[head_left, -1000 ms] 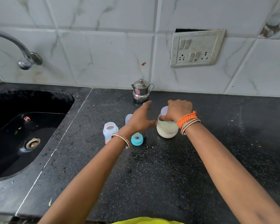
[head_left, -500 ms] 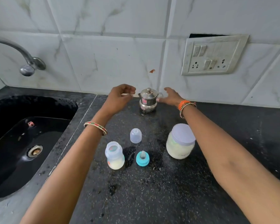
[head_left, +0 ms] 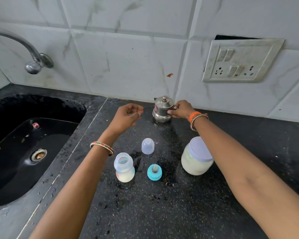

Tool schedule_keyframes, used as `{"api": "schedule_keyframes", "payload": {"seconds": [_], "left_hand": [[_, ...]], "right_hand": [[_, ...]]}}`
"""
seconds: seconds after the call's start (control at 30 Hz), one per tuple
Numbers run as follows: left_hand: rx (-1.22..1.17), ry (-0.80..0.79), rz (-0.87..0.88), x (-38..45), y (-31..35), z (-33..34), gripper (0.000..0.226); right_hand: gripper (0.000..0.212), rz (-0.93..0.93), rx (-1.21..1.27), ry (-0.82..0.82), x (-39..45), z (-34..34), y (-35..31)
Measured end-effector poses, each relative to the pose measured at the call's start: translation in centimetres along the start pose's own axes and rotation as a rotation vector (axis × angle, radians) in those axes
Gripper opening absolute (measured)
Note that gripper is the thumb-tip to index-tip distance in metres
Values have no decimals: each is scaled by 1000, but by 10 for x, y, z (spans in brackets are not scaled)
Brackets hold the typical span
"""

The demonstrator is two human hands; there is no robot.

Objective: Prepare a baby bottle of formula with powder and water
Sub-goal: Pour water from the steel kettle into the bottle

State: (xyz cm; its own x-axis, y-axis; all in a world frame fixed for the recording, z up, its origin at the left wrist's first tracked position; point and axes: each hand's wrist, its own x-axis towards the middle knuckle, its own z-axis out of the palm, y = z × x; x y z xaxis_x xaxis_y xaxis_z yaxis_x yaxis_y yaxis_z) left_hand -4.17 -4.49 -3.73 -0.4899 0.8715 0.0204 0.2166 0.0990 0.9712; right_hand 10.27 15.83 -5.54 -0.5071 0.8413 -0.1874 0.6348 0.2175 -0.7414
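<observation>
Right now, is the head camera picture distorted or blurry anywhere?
Head view: wide-angle bending bows the tile lines and tilts the switch plate; the centre is sharp, steel pot bright with glare; both forearms soften towards the bottom edge.

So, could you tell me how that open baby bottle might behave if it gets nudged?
The baby bottle probably slides or tips easily: it holds only a shallow layer of white powder or liquid, so it is likely light. With no top on, a tip would likely spill. The wet-looking counter may make it slippery.
</observation>
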Motion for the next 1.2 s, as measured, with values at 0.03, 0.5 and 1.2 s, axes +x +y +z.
{"api": "schedule_keyframes", "payload": {"seconds": [0.03,0.5,1.2], "left_hand": [[-4,5,-6,-4,-1,0,25],[-135,-93,33,-101,-14,-43,41],[193,154,140,-132,-32,-19,56]], "right_hand": [[29,16,21,11,-1,1,-1],[25,5,369,-90,-58,-6,-29],[3,-437,70,7,-180,-45,-73]]}}
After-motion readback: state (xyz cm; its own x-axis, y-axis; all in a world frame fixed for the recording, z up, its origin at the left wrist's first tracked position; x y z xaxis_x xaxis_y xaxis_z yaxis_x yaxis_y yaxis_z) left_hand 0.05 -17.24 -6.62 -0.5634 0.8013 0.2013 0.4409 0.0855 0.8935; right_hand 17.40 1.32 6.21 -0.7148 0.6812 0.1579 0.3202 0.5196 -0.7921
